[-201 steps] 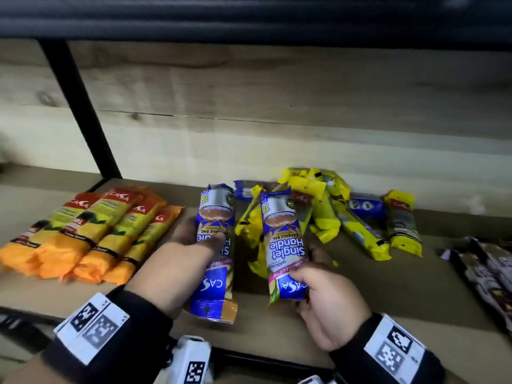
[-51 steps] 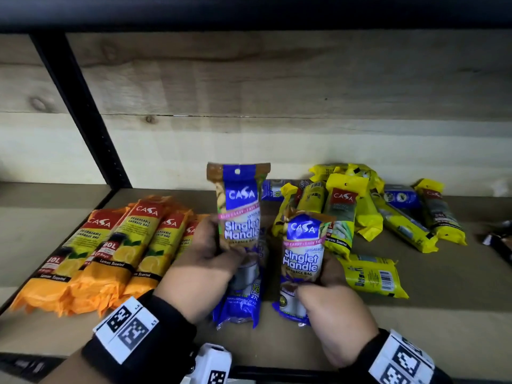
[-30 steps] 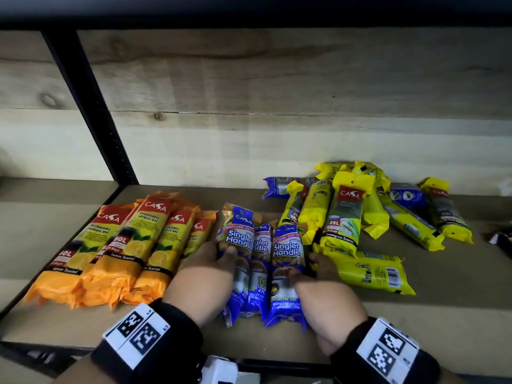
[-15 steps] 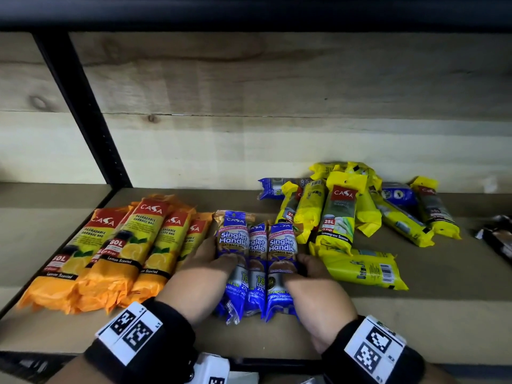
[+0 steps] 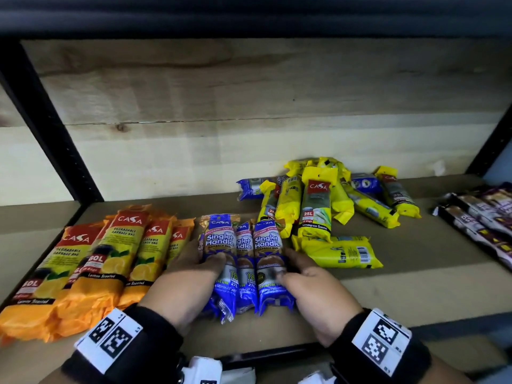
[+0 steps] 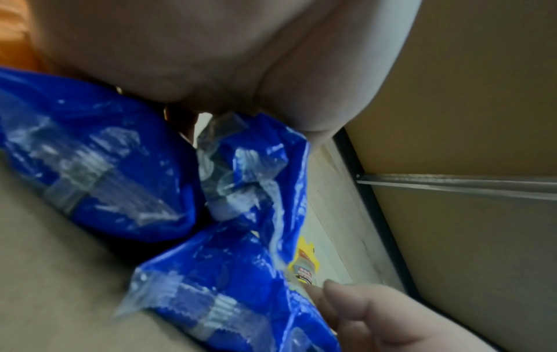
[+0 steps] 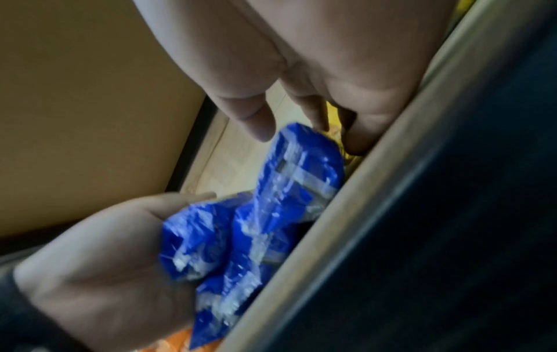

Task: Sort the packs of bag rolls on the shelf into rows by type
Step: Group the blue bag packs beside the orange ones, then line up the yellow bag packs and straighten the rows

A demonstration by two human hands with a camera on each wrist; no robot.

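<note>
Squeezing three blue packs [image 5: 243, 261] together mid-shelf beside the orange row [image 5: 91, 261], the left hand [image 5: 188, 284] and right hand [image 5: 310, 286] are pressing inward with loosely curved fingers against light, slippery, crinkly wrappers best taken around the firm roll, not the flimsy ends.

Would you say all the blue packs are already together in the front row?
No, one blue pack lies at the back beside the yellow packs, apart from the front row.
</note>
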